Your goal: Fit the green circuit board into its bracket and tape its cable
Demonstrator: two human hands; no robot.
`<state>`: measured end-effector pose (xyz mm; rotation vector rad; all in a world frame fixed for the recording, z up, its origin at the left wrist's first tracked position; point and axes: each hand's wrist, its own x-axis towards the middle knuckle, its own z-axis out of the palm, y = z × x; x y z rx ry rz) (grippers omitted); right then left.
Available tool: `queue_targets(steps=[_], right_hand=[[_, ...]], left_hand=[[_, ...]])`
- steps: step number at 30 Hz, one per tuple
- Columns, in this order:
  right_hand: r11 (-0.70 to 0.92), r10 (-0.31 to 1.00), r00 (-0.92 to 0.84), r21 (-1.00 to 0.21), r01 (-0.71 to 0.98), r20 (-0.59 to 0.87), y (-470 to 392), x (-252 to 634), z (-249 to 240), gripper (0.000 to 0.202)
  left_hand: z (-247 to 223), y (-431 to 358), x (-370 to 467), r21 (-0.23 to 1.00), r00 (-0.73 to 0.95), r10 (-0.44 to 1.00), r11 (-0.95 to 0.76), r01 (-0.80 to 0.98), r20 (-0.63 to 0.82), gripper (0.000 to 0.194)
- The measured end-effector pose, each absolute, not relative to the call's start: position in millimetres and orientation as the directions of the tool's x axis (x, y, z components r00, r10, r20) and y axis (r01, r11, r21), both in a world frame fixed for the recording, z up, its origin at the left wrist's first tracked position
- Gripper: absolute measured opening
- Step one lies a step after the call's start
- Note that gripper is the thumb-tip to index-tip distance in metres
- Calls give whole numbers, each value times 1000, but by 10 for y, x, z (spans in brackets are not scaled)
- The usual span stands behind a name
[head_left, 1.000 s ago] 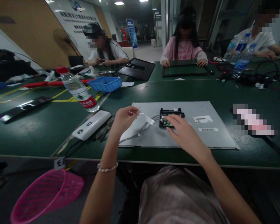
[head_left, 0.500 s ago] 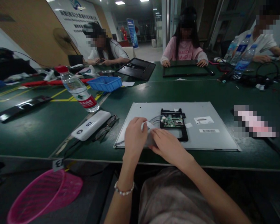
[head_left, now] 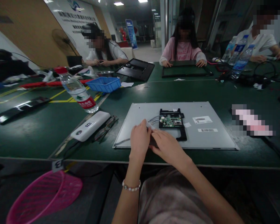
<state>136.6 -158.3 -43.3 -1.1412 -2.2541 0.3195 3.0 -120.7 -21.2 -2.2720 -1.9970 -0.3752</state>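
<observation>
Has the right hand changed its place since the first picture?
Yes. The right hand has moved to the left and nearer the person, off the circuit board that its fingers partly covered before.

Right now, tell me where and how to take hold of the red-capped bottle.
Probably wrap the left grip around the bottle at its red label, from the right: it's round there, with bare table beside, while the power bank lies close in front.

Four bottles (head_left: pixel 86 101), one grey panel (head_left: pixel 203 139), one pink basket (head_left: pixel 70 187)
</observation>
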Motion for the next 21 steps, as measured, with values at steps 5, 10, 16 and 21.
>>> queue_targets(steps=[5,10,16,21], right_hand=[[543,839,-435,-457,704,327,-1585,1369,-308,26],[531,846,-423,-435,728,325,-1587,1300,-286,40],[534,843,-420,-427,730,336,-1682,1278,-334,50],[531,844,-422,-404,745,332,-1729,1296,-370,55]], left_hand=[[-221,-1216,14,137,111,969,-143,980,219,33],[-208,-1182,-50,159,131,974,-162,974,185,34],[-175,-1134,-75,128,144,975,-167,978,171,36],[-193,-1125,-108,155,136,977,-162,975,163,40]])
